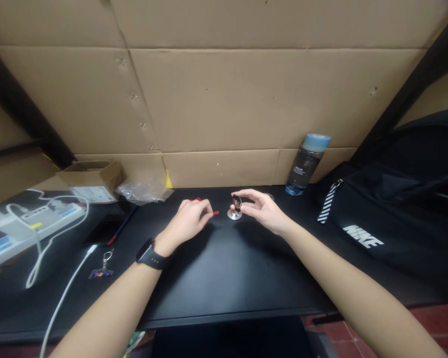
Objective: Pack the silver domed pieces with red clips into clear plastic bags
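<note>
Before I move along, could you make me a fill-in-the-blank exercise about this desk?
The black watch is worn on the person's ____ wrist.
The lid of the bottle is light ____.
The large white letters on the black bag spell ____.
The ____ hand holds a small shiny object.

left; blue; NIKE; right

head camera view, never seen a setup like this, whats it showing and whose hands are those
There is no robot: these are a person's bare hands, in one picture from a camera worn on that person's head, looking forward and down. On the black table are a bottle, a black bag, an open cardboard box and a keyring. The right hand holds a small dark shiny piece at a silver disc. The left hand is beside a red loop; its grip is unclear.
</note>
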Motion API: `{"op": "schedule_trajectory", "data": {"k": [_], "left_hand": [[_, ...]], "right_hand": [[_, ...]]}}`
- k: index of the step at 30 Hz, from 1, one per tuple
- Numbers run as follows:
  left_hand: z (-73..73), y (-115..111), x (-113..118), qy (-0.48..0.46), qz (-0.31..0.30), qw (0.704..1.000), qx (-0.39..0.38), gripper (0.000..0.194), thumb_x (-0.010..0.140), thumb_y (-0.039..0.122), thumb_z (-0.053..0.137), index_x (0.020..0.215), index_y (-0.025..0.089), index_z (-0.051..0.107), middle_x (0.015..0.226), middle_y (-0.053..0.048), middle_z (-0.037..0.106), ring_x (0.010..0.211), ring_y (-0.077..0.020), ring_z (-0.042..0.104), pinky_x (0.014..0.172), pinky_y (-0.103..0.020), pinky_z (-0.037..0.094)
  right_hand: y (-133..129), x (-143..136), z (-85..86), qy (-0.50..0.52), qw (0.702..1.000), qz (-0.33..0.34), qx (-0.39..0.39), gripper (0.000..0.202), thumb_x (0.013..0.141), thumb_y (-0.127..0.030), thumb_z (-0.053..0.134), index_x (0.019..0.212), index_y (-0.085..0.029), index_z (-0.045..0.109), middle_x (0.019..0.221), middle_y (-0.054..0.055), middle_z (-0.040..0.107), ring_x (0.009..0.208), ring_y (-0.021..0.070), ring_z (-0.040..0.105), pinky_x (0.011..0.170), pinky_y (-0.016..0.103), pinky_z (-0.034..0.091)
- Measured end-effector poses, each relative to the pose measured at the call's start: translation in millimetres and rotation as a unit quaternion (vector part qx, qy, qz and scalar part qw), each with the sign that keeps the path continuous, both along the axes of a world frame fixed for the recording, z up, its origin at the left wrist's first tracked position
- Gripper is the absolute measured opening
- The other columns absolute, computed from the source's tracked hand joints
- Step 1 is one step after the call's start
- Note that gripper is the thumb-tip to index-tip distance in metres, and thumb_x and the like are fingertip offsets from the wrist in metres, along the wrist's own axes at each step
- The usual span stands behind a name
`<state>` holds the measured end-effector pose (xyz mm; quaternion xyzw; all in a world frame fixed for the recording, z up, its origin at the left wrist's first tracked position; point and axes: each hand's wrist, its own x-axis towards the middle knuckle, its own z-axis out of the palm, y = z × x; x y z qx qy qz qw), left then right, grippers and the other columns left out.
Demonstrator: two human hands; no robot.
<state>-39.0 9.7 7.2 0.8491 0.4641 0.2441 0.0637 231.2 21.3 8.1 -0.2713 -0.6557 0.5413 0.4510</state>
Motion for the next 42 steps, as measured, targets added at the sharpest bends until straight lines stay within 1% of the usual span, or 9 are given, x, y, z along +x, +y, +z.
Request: {"op": "schedule_trajectory", "data": {"k": [4, 6, 9, 13, 20, 26, 30, 35, 42], "left_hand": [[7.9, -10, 15, -0.093, 0.083, 0.989, 0.083, 0.009, 0.096, 0.032, 0.065, 0.099, 0.026, 0.072, 0.102, -0.001, 0.077, 0.108, -0.0239, 0.064, 0.098, -0.041, 0.036], [8.3, -12, 18, -0.112, 0.076, 0.986, 0.094, 0.013, 0.096, 0.032, 0.066, 0.106, 0.031, 0.075, 0.104, 0.0, 0.078, 0.111, -0.0237, 0.063, 0.099, -0.041, 0.035], [5.9, -12, 18, -0.12, 0.066, 0.985, 0.106, 0.011, 0.095, 0.034, 0.068, 0.098, 0.033, 0.079, 0.102, 0.0, 0.079, 0.114, -0.0253, 0.061, 0.101, -0.044, 0.034], [2.8, -14, 22, -0.122, 0.052, 0.987, 0.092, 0.013, 0.094, 0.038, 0.07, 0.089, 0.03, 0.079, 0.097, -0.001, 0.079, 0.115, -0.0274, 0.061, 0.102, -0.046, 0.032], [1.7, -18, 30, -0.114, 0.011, 0.99, 0.078, 0.016, 0.097, 0.032, 0.067, 0.085, 0.028, 0.076, 0.097, 0.0, 0.08, 0.119, -0.027, 0.062, 0.099, -0.046, 0.027], [-0.7, -17, 28, -0.131, 0.025, 0.989, 0.068, 0.014, 0.093, 0.038, 0.073, 0.083, 0.03, 0.078, 0.095, 0.001, 0.08, 0.115, -0.027, 0.063, 0.1, -0.046, 0.026], [-3.6, -16, 30, -0.134, 0.03, 0.989, 0.052, 0.011, 0.091, 0.037, 0.075, 0.084, 0.03, 0.079, 0.099, 0.001, 0.079, 0.115, -0.0267, 0.063, 0.101, -0.046, 0.028], [-6.0, -14, 31, -0.146, 0.059, 0.987, 0.045, 0.01, 0.088, 0.036, 0.079, 0.097, 0.034, 0.081, 0.102, 0.0, 0.079, 0.114, -0.0257, 0.063, 0.099, -0.045, 0.031], [-5.9, -13, 32, -0.136, 0.07, 0.988, 0.037, 0.005, 0.089, 0.033, 0.078, 0.089, 0.038, 0.081, 0.098, 0.003, 0.08, 0.116, -0.0272, 0.06, 0.102, -0.048, 0.025]], "right_hand": [[-3, -4, -0.1, 0.024, 0.999, 0.019, -0.014, 0.043, 0.085, -0.038, 0.08, 0.124, -0.025, 0.066, 0.132, 0.01, 0.067, 0.106, 0.025, 0.073, 0.099, 0.047, 0.058], [-4, -5, -1.5, 0.033, 0.999, 0.03, -0.03, 0.041, 0.086, -0.036, 0.08, 0.122, -0.026, 0.066, 0.138, 0.01, 0.063, 0.108, 0.0245, 0.072, 0.096, 0.044, 0.06], [-5, -7, -4.2, 0.042, 0.996, 0.045, -0.064, 0.04, 0.085, -0.034, 0.081, 0.122, -0.028, 0.066, 0.145, 0.008, 0.057, 0.11, 0.0243, 0.072, 0.092, 0.043, 0.062], [-8, -11, -7.1, 0.036, 0.996, 0.048, -0.072, 0.04, 0.085, -0.034, 0.081, 0.121, -0.029, 0.066, 0.144, 0.008, 0.057, 0.109, 0.0229, 0.071, 0.088, 0.04, 0.064], [-7, -14, -9.5, 0.02, 0.998, 0.036, -0.042, 0.041, 0.083, -0.032, 0.082, 0.121, -0.027, 0.068, 0.139, 0.007, 0.061, 0.105, 0.0191, 0.069, 0.087, 0.037, 0.064], [-8, -15, -9.4, 0.011, 0.999, 0.027, -0.036, 0.042, 0.08, -0.029, 0.084, 0.119, -0.025, 0.07, 0.131, 0.006, 0.066, 0.09, 0.0151, 0.07, 0.082, 0.032, 0.062], [-9, -17, -10.2, 0.008, 0.999, 0.029, -0.044, 0.043, 0.079, -0.029, 0.085, 0.119, -0.026, 0.07, 0.128, 0.006, 0.068, 0.097, 0.0174, 0.071, 0.087, 0.033, 0.061], [-9, -18, -14.2, 0.015, 0.999, 0.024, -0.046, 0.044, 0.077, -0.028, 0.086, 0.119, -0.027, 0.07, 0.135, 0.006, 0.064, 0.108, 0.0203, 0.069, 0.093, 0.036, 0.06], [-12, -22, -15.2, 0.028, 0.999, 0.019, -0.016, 0.042, 0.077, -0.028, 0.086, 0.117, -0.025, 0.071, 0.139, 0.008, 0.062, 0.106, 0.0192, 0.069, 0.097, 0.038, 0.058]]}}
